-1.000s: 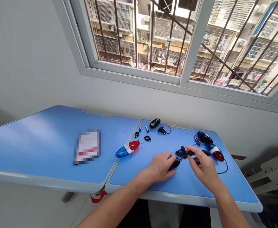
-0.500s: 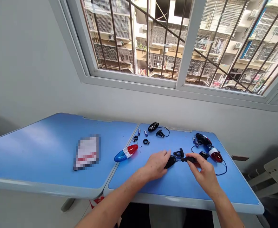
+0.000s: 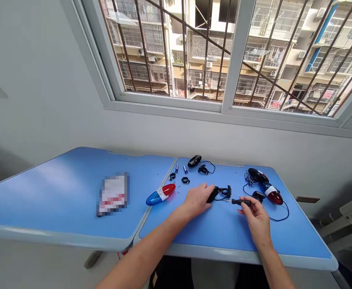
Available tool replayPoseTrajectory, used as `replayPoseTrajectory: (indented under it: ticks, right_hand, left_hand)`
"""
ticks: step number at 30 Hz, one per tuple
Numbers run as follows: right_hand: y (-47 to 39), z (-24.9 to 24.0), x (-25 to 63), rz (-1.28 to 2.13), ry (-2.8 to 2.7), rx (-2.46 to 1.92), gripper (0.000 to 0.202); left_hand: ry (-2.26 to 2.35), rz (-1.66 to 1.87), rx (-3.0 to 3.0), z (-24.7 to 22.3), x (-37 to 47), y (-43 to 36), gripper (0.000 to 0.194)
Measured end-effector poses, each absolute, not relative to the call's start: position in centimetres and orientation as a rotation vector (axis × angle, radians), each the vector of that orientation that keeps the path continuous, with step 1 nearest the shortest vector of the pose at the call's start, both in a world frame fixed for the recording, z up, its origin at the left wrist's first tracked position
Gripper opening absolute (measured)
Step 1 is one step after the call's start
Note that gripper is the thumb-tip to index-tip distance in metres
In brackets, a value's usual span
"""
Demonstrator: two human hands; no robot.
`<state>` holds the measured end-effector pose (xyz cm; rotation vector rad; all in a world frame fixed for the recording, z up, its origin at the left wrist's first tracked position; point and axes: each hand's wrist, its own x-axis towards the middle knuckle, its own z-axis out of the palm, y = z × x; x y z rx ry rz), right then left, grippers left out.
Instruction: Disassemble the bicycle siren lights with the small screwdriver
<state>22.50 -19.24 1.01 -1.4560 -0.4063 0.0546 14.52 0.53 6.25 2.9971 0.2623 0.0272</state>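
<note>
My left hand (image 3: 197, 199) is closed around a black oval housing (image 3: 213, 194), which it partly hides. A thin cable runs from the housing to a small black part with a ring clamp (image 3: 224, 192) on the table. Between the fingers of my right hand (image 3: 256, 216) is a screwdriver (image 3: 241, 202), its black handle to the right and its thin metal shaft pointing left toward the housing. Whether the tip touches anything cannot be made out. Left of my left hand lies a blue and red light cover (image 3: 160, 194) with a white middle band.
Another black housing (image 3: 194, 161) with a cabled black part (image 3: 204, 169), batteries (image 3: 185, 169) and black ring clamps (image 3: 186, 180) lie at the back. A red, white and blue light (image 3: 273, 194) sits at right. A blurred packet (image 3: 113, 194) rests on the left table.
My right hand has turned and drawn slightly down, so the screwdriver's shaft now shows. The ring clamp part and the housing have shifted a little under my left hand.
</note>
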Motion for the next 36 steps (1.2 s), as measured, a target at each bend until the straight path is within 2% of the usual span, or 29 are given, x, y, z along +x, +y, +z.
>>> replayPoseTrajectory:
  ticks: [4,11,13,16,18,29,36]
  right_hand:
    - [-19.2,0.6,22.4,0.054,-0.41,-1.47,0.033]
    - [-18.9,0.0,22.1,0.082,-0.407,-1.452,0.033]
    - [-18.9,-0.1,22.2,0.101,-0.405,-1.449,0.034]
    - [-18.9,-0.3,22.3,0.124,-0.406,-1.456,0.034]
    - [-19.0,-0.5,22.4,0.129,-0.411,-1.468,0.034]
    - [-19.0,-1.4,22.6,0.16,-0.406,-1.515,0.033]
    - [-19.4,-0.9,22.2,0.049,-0.531,-1.735,0.03]
  left_hand:
    - [0.327,0.027,2.996,5.8,15.0,1.0,0.061]
    - [0.297,0.02,2.969,4.8,15.0,1.4,0.07]
    - [0.255,0.051,2.944,4.9,14.7,1.3,0.065]
    - [0.186,0.107,2.906,5.1,14.3,1.2,0.043]
    - [0.158,0.113,2.894,5.3,14.2,1.2,0.037]
    - [0.192,-0.05,2.844,7.4,13.9,0.2,0.042]
    - [0.076,-0.002,2.874,6.2,14.1,-0.9,0.049]
